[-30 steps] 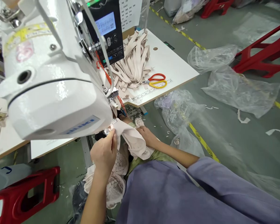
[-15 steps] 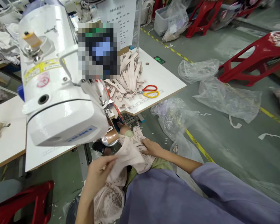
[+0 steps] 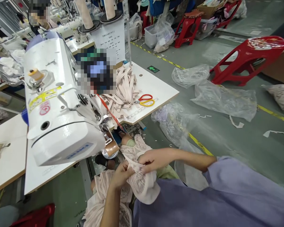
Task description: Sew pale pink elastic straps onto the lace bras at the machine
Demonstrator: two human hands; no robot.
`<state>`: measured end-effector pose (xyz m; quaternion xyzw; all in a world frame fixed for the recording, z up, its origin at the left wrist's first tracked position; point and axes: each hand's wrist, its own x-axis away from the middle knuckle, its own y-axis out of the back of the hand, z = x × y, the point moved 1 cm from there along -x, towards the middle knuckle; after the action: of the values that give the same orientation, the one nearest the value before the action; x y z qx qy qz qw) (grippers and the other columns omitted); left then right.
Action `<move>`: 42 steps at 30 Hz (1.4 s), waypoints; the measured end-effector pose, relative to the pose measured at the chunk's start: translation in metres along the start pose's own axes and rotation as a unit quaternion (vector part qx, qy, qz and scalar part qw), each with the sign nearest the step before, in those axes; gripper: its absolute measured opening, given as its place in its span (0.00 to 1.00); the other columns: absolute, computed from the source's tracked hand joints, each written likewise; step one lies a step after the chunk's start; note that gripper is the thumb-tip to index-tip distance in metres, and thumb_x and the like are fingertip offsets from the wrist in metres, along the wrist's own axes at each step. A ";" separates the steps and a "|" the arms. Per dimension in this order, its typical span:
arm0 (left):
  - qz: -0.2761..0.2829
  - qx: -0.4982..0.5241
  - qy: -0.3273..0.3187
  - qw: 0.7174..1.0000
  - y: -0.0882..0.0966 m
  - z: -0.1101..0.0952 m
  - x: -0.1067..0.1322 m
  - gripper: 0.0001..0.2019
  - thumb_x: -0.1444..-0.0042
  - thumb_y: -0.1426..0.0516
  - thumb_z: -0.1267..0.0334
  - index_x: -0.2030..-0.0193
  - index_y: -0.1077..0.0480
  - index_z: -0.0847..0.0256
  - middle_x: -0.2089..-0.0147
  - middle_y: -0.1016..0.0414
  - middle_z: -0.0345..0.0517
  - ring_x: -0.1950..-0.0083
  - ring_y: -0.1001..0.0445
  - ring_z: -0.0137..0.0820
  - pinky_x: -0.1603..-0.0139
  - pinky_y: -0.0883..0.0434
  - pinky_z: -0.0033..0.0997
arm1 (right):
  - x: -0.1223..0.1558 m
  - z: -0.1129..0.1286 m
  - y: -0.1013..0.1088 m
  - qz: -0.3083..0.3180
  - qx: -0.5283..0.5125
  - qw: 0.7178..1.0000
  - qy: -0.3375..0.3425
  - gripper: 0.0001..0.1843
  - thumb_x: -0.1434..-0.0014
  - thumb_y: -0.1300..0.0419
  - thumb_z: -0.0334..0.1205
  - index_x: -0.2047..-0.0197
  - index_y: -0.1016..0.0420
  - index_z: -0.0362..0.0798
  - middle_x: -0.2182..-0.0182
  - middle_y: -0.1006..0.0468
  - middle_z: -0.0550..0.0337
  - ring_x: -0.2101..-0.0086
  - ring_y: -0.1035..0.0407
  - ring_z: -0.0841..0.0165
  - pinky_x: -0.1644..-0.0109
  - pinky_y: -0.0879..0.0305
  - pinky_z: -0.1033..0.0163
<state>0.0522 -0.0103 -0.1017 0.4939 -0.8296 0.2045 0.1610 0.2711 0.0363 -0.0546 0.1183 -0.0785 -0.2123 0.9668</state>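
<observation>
The fingers (image 3: 130,172) of the left hand (image 3: 120,177) and right hand (image 3: 157,158) pinch a pale lace garment (image 3: 144,186) over the lap (image 3: 167,172). Past it, a sewing machine (image 3: 68,138) adjoins the white worktop (image 3: 158,84), where scissors (image 3: 146,103) lie beside beige strips (image 3: 125,86). Farther out: 2 thread cones (image 3: 84,14), and plastic bags (image 3: 227,100) beside a red stool (image 3: 267,43) on the floor (image 3: 217,134).

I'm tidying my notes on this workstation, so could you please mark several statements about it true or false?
1. The left hand and right hand both hold the beige lace garment. True.
2. Beige strips lie on the white table. True.
3. The right hand holds scissors. False: the scissors lie on the white table, near the beige strips.
4. The sewing machine is mainly black. False: the sewing machine is mainly white.
5. Clear plastic bags lie on the floor. True.
</observation>
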 end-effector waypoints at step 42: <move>-0.275 -0.250 -0.259 0.891 -0.020 -0.031 0.051 0.05 0.37 0.43 0.61 0.60 0.30 0.60 0.62 0.24 0.45 0.62 0.25 0.31 0.62 0.30 0.28 | -0.043 0.028 -0.018 -0.228 -0.259 0.938 0.002 0.15 0.40 0.34 0.49 0.61 0.16 0.45 0.67 0.22 0.56 0.67 0.29 0.69 0.64 0.33 0.66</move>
<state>0.0483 -0.0417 -0.0475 0.6810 -0.6967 -0.1978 0.1081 0.2203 0.0336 -0.0363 -0.1214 0.0102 -0.4398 0.8898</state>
